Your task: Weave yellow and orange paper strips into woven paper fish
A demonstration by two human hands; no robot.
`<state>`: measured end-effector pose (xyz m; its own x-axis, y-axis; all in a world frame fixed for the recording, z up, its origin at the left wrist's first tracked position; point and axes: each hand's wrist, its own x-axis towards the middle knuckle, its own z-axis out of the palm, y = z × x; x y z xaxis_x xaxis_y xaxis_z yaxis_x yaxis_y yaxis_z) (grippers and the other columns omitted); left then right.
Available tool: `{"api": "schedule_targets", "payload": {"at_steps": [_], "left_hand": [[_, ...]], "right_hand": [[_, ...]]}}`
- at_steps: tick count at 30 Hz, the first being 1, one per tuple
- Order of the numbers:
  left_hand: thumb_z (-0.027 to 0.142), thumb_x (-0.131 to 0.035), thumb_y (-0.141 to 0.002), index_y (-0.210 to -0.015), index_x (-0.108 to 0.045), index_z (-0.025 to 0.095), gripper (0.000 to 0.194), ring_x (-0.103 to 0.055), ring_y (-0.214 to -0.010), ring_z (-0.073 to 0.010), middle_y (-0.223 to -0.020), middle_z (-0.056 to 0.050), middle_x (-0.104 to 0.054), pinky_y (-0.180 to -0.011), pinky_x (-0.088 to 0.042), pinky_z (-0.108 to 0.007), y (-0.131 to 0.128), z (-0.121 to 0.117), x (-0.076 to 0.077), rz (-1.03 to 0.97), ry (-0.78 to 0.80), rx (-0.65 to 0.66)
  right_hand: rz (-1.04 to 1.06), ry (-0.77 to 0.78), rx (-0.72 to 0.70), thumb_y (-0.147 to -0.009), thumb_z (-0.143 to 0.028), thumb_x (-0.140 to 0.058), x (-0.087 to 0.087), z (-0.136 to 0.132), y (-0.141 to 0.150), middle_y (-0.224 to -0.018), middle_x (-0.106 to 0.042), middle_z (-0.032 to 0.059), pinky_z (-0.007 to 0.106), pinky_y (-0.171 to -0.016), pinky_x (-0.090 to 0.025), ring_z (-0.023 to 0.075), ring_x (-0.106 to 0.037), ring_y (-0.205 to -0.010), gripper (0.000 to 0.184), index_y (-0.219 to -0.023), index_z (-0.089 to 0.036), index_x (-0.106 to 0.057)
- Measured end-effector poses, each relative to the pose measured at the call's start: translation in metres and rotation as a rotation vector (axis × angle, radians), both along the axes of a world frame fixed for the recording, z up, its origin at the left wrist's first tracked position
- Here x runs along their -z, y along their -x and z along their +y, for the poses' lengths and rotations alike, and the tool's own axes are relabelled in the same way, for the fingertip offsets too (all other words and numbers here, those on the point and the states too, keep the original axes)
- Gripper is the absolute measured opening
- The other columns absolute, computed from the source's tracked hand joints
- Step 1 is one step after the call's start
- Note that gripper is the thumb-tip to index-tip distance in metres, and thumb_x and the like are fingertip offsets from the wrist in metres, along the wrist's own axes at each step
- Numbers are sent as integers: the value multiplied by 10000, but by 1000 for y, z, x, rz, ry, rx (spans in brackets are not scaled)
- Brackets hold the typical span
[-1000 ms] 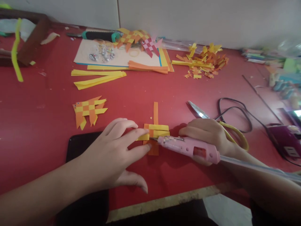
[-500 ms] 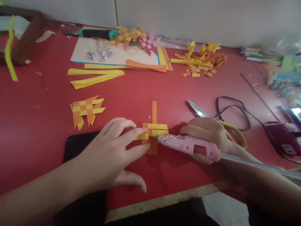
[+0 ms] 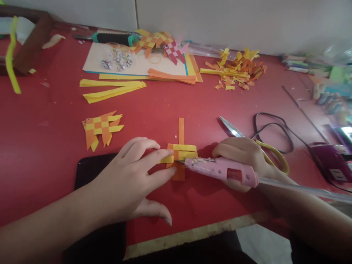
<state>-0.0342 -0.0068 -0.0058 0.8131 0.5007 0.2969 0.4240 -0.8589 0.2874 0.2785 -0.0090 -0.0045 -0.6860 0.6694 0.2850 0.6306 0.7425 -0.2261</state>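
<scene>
Orange and yellow strips form a woven paper piece (image 3: 180,172) flat on the red table, one orange strip sticking up from its far side. My left hand (image 3: 137,172) lies spread, two fingertips pressing the piece's left side. In my right hand (image 3: 244,152) is a pink hot glue gun (image 3: 220,169), a clear glue stick trailing from its back. Its metal tip points left and sits at the middle of the weave; whether it touches the paper I cannot tell. Left of the weave lies a finished orange and yellow paper fish (image 3: 101,128).
Scissors (image 3: 231,126) with yellow handles lie partly under my right hand, beside a black cord (image 3: 275,114). A black phone-like slab (image 3: 96,167) is under my left forearm. Yellow strips (image 3: 114,91), paper scraps (image 3: 242,69), googly eyes (image 3: 119,60) and a cutter (image 3: 115,39) lie farther back.
Almost nothing differs. Both hands, the glue gun and the woven piece keep their places; the whole view has shifted very slightly.
</scene>
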Motion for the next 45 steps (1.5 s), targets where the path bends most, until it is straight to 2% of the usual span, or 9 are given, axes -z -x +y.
{"api": "schedule_targets", "payload": {"at_steps": [6,14,21,24,31,34,38,42,45], "left_hand": [[816,-540,-789,-1167,-719,225,724,-538,-1109,-383,-1300,-117,-673,-991,-439,-577,0,0,1,3,3,2],[824,-531,-788,-1148,-727,216,734,-526,-1100,-373,-1276,-131,-677,-983,-434,-578,0,1,1,-14,-11,11],[820,-536,-789,-1141,-734,206,734,-519,-1107,-375,-1273,-138,-676,-987,-421,-578,0,1,2,-21,0,15],[817,-540,-788,-1156,-731,207,738,-521,-1107,-381,-1281,-138,-676,-986,-419,-582,0,1,2,-16,4,16],[820,-559,-769,-1159,-734,203,750,-525,-1127,-390,-1291,-130,-679,-1009,-409,-570,1,0,2,-11,11,17],[811,-576,-766,-1192,-723,206,754,-517,-1146,-389,-1302,-131,-673,-1022,-401,-576,2,0,3,-11,9,23],[801,-642,-714,-1197,-723,199,776,-505,-1163,-376,-1299,-126,-669,-1042,-398,-566,2,0,3,-5,4,23],[798,-658,-699,-1215,-721,193,798,-487,-1194,-371,-1313,-125,-658,-1064,-393,-555,0,1,3,13,17,25],[804,-646,-705,-1203,-728,194,792,-480,-1185,-377,-1318,-129,-657,-1050,-402,-568,0,1,3,22,23,18]], "right_hand": [[37,-35,-18,-718,-243,-524,3,1,-1,-596,-480,-37,304,-455,-260,125,-388,-469,77,-735,-242,-449],[-33,53,48,-748,-227,-502,-12,0,6,-534,-451,-45,283,-440,-246,105,-320,-442,90,-675,-230,-450],[13,48,46,-752,-234,-521,-3,1,3,-567,-451,-42,280,-463,-232,96,-329,-464,82,-691,-217,-469],[13,48,40,-772,-244,-520,-4,1,3,-578,-473,-39,283,-470,-224,95,-344,-460,96,-694,-217,-472],[-132,248,71,-769,-256,-495,-36,6,10,-530,-465,-41,289,-458,-225,102,-371,-422,133,-670,-234,-409],[-208,296,87,-771,-293,-499,-52,13,19,-495,-419,-43,300,-450,-184,102,-318,-391,189,-651,-242,-362],[-453,342,179,-732,-340,-572,-77,28,43,-444,-388,-43,294,-427,-143,92,-240,-356,284,-597,-241,-342],[-577,276,91,-730,-313,-589,-98,40,61,-431,-382,-37,300,-466,-153,96,-229,-382,291,-570,-231,-360],[-630,198,105,-790,-336,-594,-113,44,52,-444,-391,-33,305,-508,-163,105,-234,-403,318,-576,-231,-384]]}}
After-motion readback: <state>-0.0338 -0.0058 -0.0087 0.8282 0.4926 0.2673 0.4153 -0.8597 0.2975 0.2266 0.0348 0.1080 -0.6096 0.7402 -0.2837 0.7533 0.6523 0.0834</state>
